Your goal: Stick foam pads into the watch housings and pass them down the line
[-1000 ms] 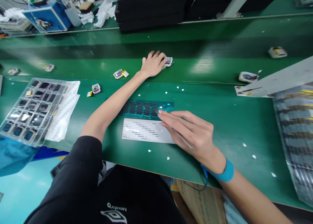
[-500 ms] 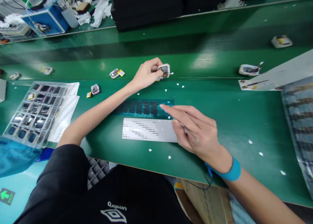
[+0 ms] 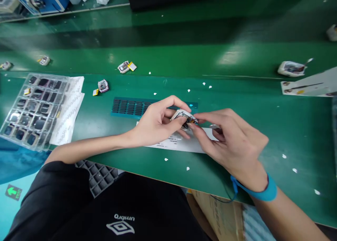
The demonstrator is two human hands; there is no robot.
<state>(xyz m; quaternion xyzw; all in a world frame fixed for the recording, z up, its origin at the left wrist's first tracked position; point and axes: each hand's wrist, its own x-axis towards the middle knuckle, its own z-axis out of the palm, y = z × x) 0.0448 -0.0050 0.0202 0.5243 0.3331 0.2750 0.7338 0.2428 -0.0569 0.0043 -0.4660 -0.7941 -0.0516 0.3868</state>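
Note:
My left hand (image 3: 158,124) is closed around a small white watch case (image 3: 181,113), its open side with the circuitry facing up. My right hand (image 3: 234,139) has its thumb and index finger pinched at the right edge of that case. A small grey, shiny object (image 3: 215,127) shows among its curled fingers; its kind I cannot make out. Under the hands lies a white printed backing sheet (image 3: 171,143), partly covered. Just behind it is a blue film sheet (image 3: 116,107) with rows of small black strips. A blue wrist strap (image 3: 268,192) circles my right wrist.
A clear tray (image 3: 50,104) of watch parts stands at left on paper sheets (image 3: 70,121). Open watch cases with yellow-edged batteries lie behind, including one case (image 3: 103,86) and another (image 3: 123,67). A white post (image 3: 308,86) stands at right. White scraps (image 3: 166,159) dot the green bench.
My left hand has brought the watch case from the back of the bench towards me. My right hand has left the blue film and met the case. The view has shifted.

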